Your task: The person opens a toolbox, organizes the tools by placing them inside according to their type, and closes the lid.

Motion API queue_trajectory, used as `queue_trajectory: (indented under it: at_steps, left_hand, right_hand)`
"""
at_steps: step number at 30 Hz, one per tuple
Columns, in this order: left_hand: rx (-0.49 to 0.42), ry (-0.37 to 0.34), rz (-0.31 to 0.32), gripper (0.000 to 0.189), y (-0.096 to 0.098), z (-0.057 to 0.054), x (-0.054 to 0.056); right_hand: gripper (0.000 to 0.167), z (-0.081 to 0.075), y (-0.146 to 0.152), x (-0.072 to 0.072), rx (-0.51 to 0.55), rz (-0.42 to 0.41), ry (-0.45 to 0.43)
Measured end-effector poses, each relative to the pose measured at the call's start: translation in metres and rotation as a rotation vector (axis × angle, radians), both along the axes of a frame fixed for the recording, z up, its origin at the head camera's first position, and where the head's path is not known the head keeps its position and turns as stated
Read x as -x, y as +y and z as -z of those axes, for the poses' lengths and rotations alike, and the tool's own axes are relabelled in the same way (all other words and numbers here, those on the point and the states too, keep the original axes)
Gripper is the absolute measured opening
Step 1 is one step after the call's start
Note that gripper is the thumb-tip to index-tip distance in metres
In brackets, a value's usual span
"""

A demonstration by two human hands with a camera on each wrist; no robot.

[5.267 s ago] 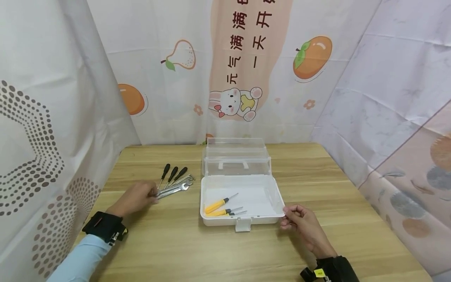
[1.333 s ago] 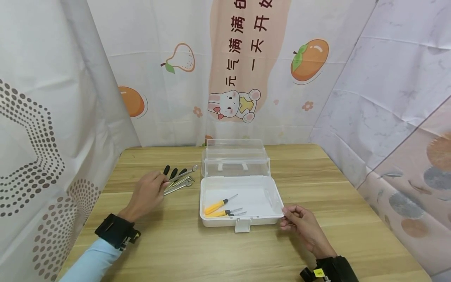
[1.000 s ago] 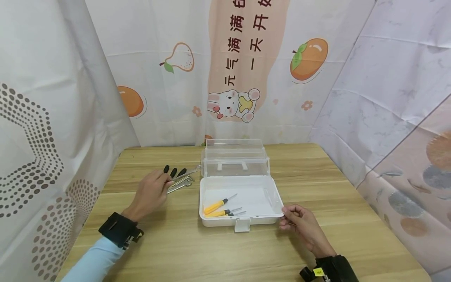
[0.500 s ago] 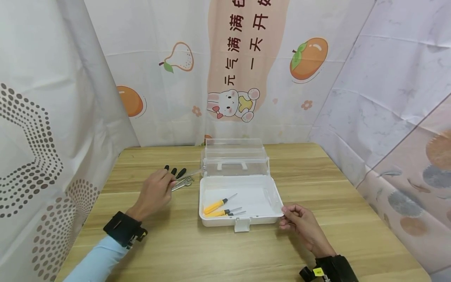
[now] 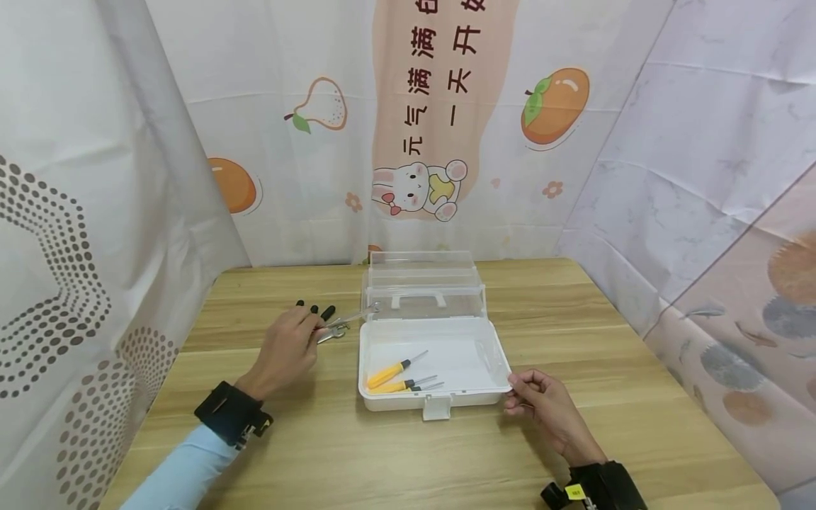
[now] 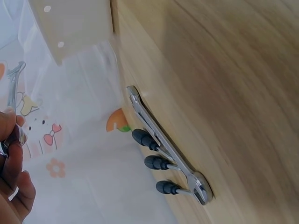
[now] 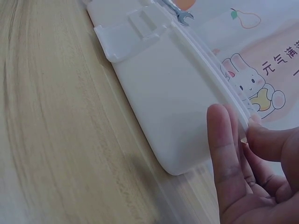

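Note:
My left hand [image 5: 287,350] grips a silver wrench [image 5: 350,316] by one end, its other end pointing right and overlapping the clear lid in the head view. In the left wrist view the held wrench [image 6: 14,86] is up off the table. My right hand [image 5: 548,411] pinches the front right corner of a white toolbox [image 5: 472,400] between thumb and fingers, also plain in the right wrist view. Inside the toolbox, several yellow-handled screwdrivers [image 5: 390,372] lie at the front left. Its clear lid [image 5: 421,301] stands raised behind it.
Left of the toolbox, another wrench [image 6: 163,144] lies on the wooden table [image 5: 382,460] beside black-handled screwdrivers [image 6: 145,139]. My left hand partly covers them in the head view. A printed curtain [image 5: 287,177] hangs behind the table.
My left hand picked up the wrench from the pile on the table and has since moved slowly right toward the toolbox with it. My right hand has stayed on the toolbox corner.

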State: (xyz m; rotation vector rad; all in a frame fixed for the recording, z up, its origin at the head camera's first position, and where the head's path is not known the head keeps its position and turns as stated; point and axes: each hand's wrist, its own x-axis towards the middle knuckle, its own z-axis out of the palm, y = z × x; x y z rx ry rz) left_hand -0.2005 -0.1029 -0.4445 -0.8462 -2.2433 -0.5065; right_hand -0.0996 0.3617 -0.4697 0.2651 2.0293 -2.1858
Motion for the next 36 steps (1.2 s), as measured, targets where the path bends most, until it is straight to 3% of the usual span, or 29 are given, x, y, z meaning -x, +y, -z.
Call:
queue_trajectory:
  at_steps: [13,26,36]
  left_hand:
    - [0.022,-0.019,0.001,0.009,0.011,0.001,0.003]
    - [0.015,0.023,0.056,0.006,0.027,0.004,0.006]
    - [0.035,-0.010,0.056,0.004,0.037,0.000,0.008]
  right_hand:
    - [0.022,-0.003,-0.001,0.000,0.000,0.004,-0.014]
    - [0.022,0.001,-0.001,-0.001,0.007,-0.007,0.011]
    - [0.019,0.002,0.000,0.000,0.000,-0.001,0.005]
